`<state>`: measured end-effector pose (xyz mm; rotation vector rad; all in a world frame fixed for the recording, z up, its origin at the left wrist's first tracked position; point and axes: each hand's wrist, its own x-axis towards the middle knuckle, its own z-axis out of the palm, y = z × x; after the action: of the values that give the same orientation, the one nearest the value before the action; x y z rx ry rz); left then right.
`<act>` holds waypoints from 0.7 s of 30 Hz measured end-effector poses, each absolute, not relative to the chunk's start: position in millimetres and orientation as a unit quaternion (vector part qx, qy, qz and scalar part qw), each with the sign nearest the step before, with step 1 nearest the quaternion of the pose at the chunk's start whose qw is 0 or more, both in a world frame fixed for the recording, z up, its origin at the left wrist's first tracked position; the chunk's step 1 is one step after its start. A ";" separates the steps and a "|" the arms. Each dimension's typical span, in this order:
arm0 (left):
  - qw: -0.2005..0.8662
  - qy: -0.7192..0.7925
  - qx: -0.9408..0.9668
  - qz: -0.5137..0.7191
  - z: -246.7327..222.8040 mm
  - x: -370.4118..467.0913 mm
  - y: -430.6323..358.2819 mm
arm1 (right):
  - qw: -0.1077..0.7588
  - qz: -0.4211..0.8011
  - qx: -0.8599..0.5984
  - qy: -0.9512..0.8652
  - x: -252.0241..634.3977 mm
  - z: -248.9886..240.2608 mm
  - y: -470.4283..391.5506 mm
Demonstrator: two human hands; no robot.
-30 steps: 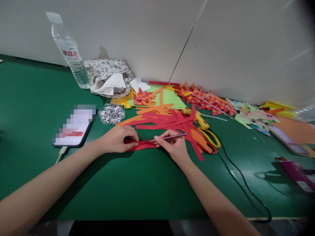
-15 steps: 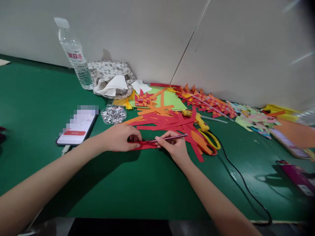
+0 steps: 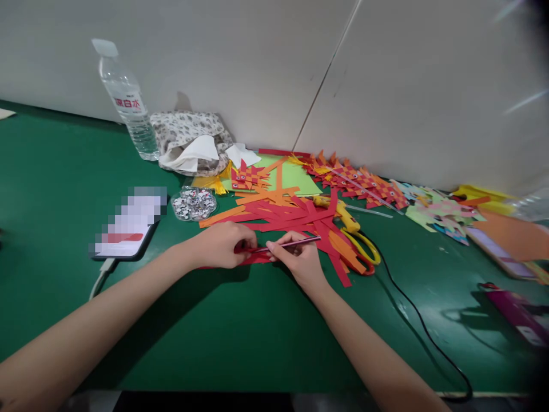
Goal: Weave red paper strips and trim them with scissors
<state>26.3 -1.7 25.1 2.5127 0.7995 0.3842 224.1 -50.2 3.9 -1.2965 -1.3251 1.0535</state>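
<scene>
Both hands meet over a red paper strip [image 3: 258,259] at the middle of the green table. My left hand [image 3: 227,245] has its fingers curled and closed on the strip's left part, near the tip of a thin dark pink stick [image 3: 300,242]. The stick lies slanted in the closed fingers of my right hand [image 3: 300,257], which rests at the strip's right end. Whether the stick is a pen cannot be made out. Just behind the hands is a loose pile of red and orange paper strips [image 3: 287,214].
A phone [image 3: 128,226] with a cable lies left, beside a box of googly eyes [image 3: 194,203]. Behind stand a water bottle [image 3: 131,109] and a tissue pouch [image 3: 189,129]. Right are a yellow glue gun [image 3: 349,220], its black cord, woven paper fish [image 3: 355,180] and a purple object [image 3: 514,312].
My left hand has shifted slightly right along the strip, closer to my right hand, and its fingers are more curled. The whole view has shifted a little.
</scene>
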 end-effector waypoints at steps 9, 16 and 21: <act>0.297 0.296 0.893 0.163 20.8 19.4 0.4 | 0.472 0.457 -0.523 -0.542 232.5 5.3 -48.5; 0.310 0.302 0.886 0.166 19.2 18.1 -0.6 | 0.480 0.447 -0.542 -0.526 247.2 6.7 -48.1; 0.309 0.318 0.882 0.163 19.8 18.6 -2.0 | 0.492 0.452 -0.542 -0.510 251.6 7.3 -47.8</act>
<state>18.6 -2.0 19.8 2.3302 0.8398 0.4301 251.6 -47.8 7.3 -1.3164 -1.2375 1.0960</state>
